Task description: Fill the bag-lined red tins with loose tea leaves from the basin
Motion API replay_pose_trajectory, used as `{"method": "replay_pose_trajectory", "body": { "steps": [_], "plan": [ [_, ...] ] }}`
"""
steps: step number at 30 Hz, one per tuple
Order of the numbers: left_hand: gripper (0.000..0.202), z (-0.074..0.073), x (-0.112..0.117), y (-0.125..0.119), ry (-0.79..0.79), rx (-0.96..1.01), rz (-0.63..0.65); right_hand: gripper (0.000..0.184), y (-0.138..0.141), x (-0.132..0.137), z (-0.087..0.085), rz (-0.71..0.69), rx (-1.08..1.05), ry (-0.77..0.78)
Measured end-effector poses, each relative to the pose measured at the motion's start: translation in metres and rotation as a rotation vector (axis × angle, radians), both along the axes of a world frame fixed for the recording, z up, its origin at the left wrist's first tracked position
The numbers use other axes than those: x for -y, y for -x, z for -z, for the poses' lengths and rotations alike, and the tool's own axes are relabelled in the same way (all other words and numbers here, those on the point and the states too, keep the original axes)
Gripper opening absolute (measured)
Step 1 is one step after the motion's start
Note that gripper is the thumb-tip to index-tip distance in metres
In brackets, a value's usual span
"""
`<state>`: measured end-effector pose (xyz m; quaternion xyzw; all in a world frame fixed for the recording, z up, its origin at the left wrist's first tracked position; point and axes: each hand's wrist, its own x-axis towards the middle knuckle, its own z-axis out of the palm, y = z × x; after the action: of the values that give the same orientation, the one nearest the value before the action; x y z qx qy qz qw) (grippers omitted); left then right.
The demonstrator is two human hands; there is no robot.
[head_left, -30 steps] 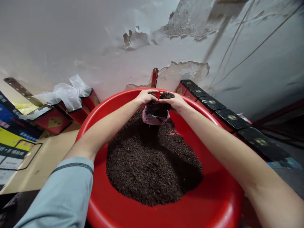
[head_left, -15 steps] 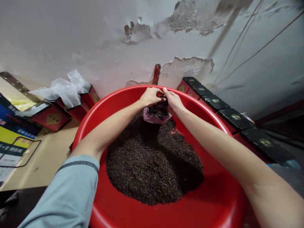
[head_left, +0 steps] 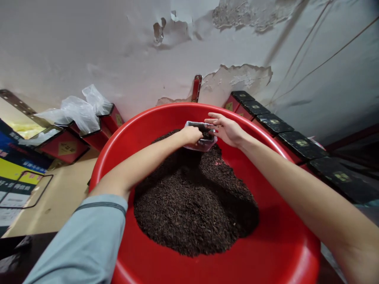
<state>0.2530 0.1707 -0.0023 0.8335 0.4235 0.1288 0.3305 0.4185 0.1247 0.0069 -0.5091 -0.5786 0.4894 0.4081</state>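
Here, both arms reach far out over the big red tub. The left hand is curled tight on a small clear bag that sits at the far edge of the dark tea pile. The right hand lies flat, its fingers straight and apart, touching the bag's top.

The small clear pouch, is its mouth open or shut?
Open: the pouch shows a spread rim with dark leaves inside; the left hand holds its side, the right hand at its rim.
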Motion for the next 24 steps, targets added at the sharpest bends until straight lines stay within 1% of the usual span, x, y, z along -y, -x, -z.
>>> {"method": "replay_pose_trajectory", "body": {
  "steps": [1, 3, 5, 7, 8, 10, 12, 13, 14, 15, 16, 18, 19, 20, 21, 23, 24],
  "plan": [
    [0.040, -0.005, -0.008, -0.005, -0.039, -0.094, 0.027, 0.062, -0.002, -0.001, 0.002, 0.034, -0.003, -0.026],
    [0.044, -0.015, -0.019, -0.015, -0.078, -0.221, 0.041, 0.055, -0.009, -0.001, 0.006, 0.114, 0.023, -0.105],
    [0.043, -0.020, -0.019, -0.019, -0.110, -0.337, 0.080, 0.049, -0.021, 0.000, 0.009, 0.196, 0.148, -0.196],
    [0.039, -0.016, -0.004, -0.018, -0.153, -0.359, 0.137, 0.046, -0.038, -0.001, 0.012, 0.242, 0.398, -0.275],
    [0.035, -0.013, 0.007, -0.014, -0.189, -0.354, 0.166, 0.045, -0.047, -0.003, 0.014, 0.237, 0.552, -0.302],
    [0.024, -0.006, 0.028, -0.004, -0.280, -0.329, 0.194, 0.040, -0.065, -0.009, 0.019, 0.180, 0.832, -0.321],
    [0.014, -0.006, 0.039, 0.005, -0.409, -0.331, 0.224, 0.038, -0.078, -0.016, 0.024, 0.128, 0.997, -0.303],
    [0.016, -0.009, 0.039, 0.008, -0.480, -0.347, 0.242, 0.038, -0.083, -0.019, 0.026, 0.119, 1.035, -0.288],
    [0.027, -0.012, 0.035, 0.009, -0.541, -0.368, 0.256, 0.039, -0.086, -0.022, 0.028, 0.118, 1.054, -0.275],
    [0.045, -0.016, 0.029, 0.008, -0.578, -0.391, 0.258, 0.039, -0.088, -0.024, 0.029, 0.113, 1.063, -0.266],
    [0.068, -0.019, 0.020, 0.006, -0.575, -0.417, 0.249, 0.039, -0.090, -0.025, 0.030, 0.101, 1.067, -0.260],
    [0.113, -0.022, 0.001, -0.001, -0.459, -0.455, 0.219, 0.037, -0.092, -0.026, 0.032, 0.064, 1.067, -0.243],
    [0.127, -0.021, -0.007, -0.004, -0.387, -0.458, 0.211, 0.036, -0.093, -0.027, 0.033, 0.044, 1.068, -0.231],
    [0.134, -0.019, -0.013, -0.006, -0.328, -0.447, 0.213, 0.035, -0.095, -0.027, 0.036, 0.027, 1.072, -0.218],
    [0.137, -0.016, -0.016, -0.006, -0.292, -0.415, 0.221, 0.034, -0.097, -0.028, 0.039, 0.013, 1.077, -0.207],
    [0.136, -0.015, -0.017, -0.002, -0.278, -0.316, 0.233, 0.031, -0.102, -0.032, 0.048, -0.011, 1.084, -0.193],
    [0.135, -0.017, -0.015, 0.004, -0.283, -0.274, 0.227, 0.030, -0.106, -0.034, 0.053, -0.019, 1.076, -0.193]
  ]
}}
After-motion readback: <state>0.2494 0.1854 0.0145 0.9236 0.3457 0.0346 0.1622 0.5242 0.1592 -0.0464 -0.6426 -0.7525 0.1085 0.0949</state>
